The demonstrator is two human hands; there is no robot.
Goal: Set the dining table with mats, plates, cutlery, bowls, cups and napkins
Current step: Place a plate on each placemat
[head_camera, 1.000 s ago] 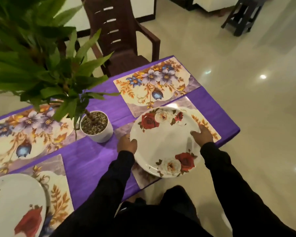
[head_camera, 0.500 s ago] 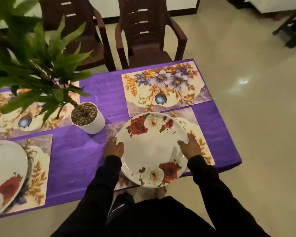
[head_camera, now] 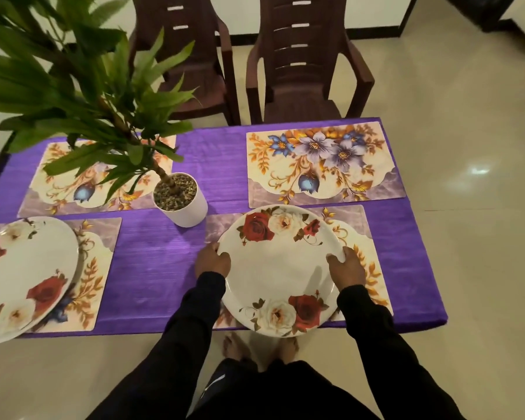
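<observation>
Four floral mats lie on the purple-covered desk: a near-right mat, a far-right mat, a far-left mat partly under the leaves, and a near-left mat. So the mats seem done, as far as the view reaches.

Plates are under way. The rose plate sits over the near-right mat, its near rim hanging past the desk edge. The left hand grips its left rim with fingers curled over the edge, and the right hand grips the right rim the same way. Whether the plate rests fully on the mat or hangs just above it I cannot tell. A second rose plate lies on the near-left mat. The two far mats carry no plate yet.

No cutlery, bowls, cups or napkins show anywhere, so most of the task looks left to do.

The potted plant stands between the mats, and its leaves hide much of the far-left mat. The second plate is cut off by the left edge; there may be another rim beneath it, but it is unclear. The desk's left end lies out of view. Two brown chairs stand beyond the far side.
</observation>
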